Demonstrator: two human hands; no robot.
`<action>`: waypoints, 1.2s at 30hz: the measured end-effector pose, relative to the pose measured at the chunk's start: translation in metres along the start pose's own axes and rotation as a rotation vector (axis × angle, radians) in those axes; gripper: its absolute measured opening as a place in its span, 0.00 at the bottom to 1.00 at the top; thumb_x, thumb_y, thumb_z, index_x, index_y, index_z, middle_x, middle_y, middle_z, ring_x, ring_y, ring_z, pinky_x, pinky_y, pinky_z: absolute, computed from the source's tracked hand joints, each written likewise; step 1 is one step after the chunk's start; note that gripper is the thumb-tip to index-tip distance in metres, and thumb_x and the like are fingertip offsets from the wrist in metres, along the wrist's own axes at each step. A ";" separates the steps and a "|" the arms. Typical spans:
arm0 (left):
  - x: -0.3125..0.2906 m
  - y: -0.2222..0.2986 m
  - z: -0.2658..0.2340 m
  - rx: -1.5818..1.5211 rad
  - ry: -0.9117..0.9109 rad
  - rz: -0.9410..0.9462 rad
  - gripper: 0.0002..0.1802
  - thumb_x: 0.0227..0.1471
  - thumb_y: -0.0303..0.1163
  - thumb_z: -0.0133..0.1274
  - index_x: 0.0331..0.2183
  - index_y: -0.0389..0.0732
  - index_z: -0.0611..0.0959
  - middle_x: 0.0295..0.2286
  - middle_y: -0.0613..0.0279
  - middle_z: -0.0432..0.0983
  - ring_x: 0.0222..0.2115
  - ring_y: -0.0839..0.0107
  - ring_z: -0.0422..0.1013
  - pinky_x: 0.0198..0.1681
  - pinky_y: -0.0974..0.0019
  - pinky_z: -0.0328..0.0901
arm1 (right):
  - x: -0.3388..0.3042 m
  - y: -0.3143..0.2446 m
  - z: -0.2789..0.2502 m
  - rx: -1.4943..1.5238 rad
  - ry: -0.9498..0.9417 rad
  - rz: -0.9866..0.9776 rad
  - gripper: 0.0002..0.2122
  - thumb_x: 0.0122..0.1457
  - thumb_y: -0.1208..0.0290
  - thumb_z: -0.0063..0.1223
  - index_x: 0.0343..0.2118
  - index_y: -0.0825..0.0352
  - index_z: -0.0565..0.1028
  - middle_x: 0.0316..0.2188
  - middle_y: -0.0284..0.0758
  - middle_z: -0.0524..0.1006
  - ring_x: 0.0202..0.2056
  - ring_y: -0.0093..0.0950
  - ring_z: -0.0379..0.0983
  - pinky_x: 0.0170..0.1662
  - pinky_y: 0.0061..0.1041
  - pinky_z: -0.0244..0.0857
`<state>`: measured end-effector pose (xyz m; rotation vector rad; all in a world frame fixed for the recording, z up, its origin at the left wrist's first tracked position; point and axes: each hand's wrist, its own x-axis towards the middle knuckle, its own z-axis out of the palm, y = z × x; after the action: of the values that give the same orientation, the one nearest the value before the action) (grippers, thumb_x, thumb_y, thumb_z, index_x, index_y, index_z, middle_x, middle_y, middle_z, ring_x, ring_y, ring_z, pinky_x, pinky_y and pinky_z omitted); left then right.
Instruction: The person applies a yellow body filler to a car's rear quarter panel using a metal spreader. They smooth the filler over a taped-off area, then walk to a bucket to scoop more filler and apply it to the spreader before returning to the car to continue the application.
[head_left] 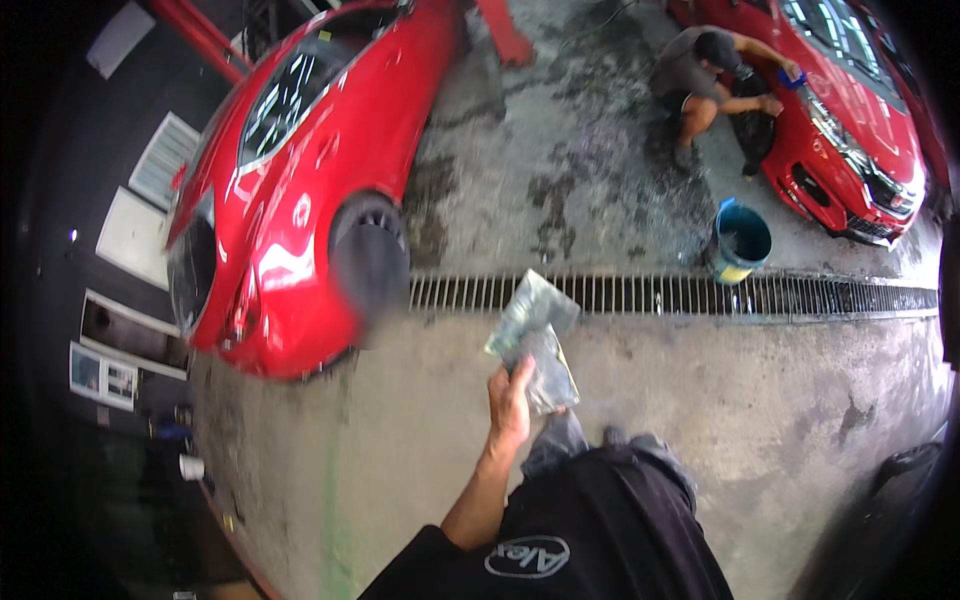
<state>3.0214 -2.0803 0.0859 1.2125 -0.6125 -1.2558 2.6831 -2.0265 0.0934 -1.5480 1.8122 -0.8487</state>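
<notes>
Looking through the head view: I follow the left hand (509, 410), raised in front of the wearer's body over the concrete floor (450, 395).
Bucket (718, 257): I see a round teal one on the floor, upright, just beyond the drain grate (650, 296), with a brighter blue piece at the left of its rim and a yellow patch low on its wall. Its mouth faces my camera; the inside looks dark and murky, and I cannot tell whether that is water.
Left-hand grip: closed on the grey sheets (550, 372), thumb lying over their near part.
Right hand: I cannot make it out, so I cannot tell its state or whether the hands meet.
Sheet position: held up off the floor, the upper corner overlapping the grate in my view; whether they are two pieces or one folded piece I cannot tell.
Sheet direction: the long axis runs away from the body, up the picture with a slight lean left.
Left-side car (285, 235): red, its wheel blurred, well apart from the hand.
Right-side car (865, 140): red, near the bucket; a crouching co-worker (690, 75) holds a blue item (792, 78) against it.
</notes>
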 end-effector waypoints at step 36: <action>0.146 -0.021 0.060 0.062 -1.230 -0.513 0.22 0.66 0.37 0.52 0.57 0.39 0.79 0.43 0.72 0.78 0.40 0.82 0.72 0.47 0.73 0.67 | -0.128 -0.285 -0.033 -0.607 1.347 -0.133 0.20 0.73 0.57 0.40 0.49 0.69 0.76 0.42 0.34 0.76 0.46 0.24 0.71 0.54 0.28 0.62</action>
<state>3.0005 -2.2340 0.0491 0.5155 -1.2504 -2.4332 2.8471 -1.9295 0.3431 -1.5174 3.1357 -1.7892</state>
